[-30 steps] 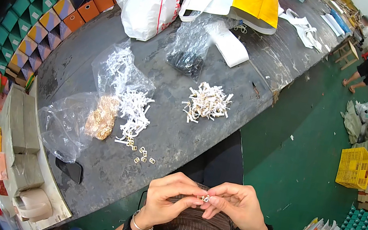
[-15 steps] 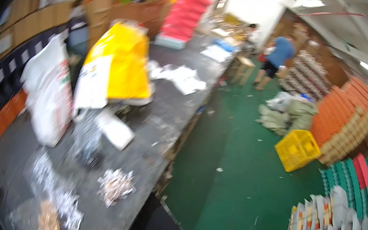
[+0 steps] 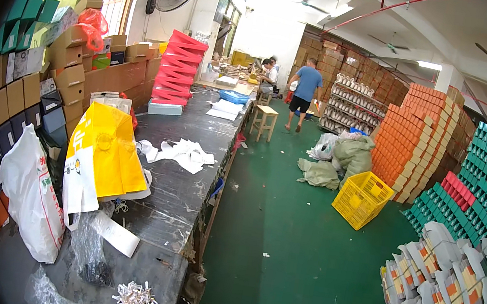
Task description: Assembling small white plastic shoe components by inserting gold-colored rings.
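Neither of my hands is in the picture now. Closest to the lower edge, on the long dark table (image 3: 172,204), lies a heap of small white and tan pieces (image 3: 134,301). Beside it is a crumpled clear plastic bag (image 3: 49,294). Another clear bag with dark contents (image 3: 91,255) sits a little farther off, against a curled white sheet (image 3: 117,236). A full white sack (image 3: 33,199) stands at the left, next to a yellow and white bag (image 3: 108,151). Loose white papers (image 3: 185,154) lie beyond.
Pink boxes (image 3: 177,70) are stacked farther along the table. A wooden stool (image 3: 264,117) and a walking person in blue (image 3: 307,85) are on the green floor. A yellow crate (image 3: 362,198), orange boxes (image 3: 412,136) and bundled grey flat pieces (image 3: 434,287) stand to the right.
My view has swung upward and steadied. Both hands, at the lower edge before, have dropped out of it. The tan pieces near them have also left the picture.
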A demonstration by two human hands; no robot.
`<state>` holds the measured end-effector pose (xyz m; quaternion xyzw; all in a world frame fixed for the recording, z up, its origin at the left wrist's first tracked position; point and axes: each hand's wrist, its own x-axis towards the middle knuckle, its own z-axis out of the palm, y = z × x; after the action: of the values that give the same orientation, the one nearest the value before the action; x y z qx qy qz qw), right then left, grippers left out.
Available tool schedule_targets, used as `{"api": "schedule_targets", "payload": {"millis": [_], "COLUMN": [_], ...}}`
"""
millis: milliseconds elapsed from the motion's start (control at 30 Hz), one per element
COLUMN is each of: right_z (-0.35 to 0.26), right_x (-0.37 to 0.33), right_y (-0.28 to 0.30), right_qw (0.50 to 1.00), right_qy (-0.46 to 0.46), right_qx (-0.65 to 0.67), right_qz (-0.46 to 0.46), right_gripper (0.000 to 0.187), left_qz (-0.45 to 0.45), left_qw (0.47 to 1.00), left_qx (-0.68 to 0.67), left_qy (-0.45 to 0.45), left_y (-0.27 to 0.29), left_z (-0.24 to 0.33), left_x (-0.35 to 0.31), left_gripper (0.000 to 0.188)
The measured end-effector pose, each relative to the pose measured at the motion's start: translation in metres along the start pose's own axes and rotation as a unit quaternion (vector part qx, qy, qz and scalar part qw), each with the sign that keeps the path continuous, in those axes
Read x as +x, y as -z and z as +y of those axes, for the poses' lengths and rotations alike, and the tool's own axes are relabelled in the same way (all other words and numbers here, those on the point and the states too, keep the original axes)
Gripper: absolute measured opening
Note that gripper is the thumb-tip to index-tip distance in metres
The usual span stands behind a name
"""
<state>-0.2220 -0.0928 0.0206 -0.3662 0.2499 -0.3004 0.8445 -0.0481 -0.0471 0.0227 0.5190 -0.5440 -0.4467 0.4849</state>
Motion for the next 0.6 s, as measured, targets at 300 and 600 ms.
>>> {"api": "schedule_targets", "payload": {"millis": [300,600], "right_z": [0.009,0.003], "right_x": [-0.003,-0.003], "right_y": [-0.002,0.001], "right_qw": [0.984,0.993], "right_qy": [0.097,-0.027], "right_qx": [-0.147,-0.092], "right_qz": [-0.04,-0.072], "right_gripper": [0.026,0.034], "left_qz": [-0.081,-0.066], "left_qw": [0.98,0.984], "left_qx": [-0.147,-0.079], "left_qy": [0.109,0.146], "left_y": [0.012,0.018], "left_z": [-0.015,-0.022], "left_x": [-0.009,-0.024], "left_gripper": [0.004,0.007]}}
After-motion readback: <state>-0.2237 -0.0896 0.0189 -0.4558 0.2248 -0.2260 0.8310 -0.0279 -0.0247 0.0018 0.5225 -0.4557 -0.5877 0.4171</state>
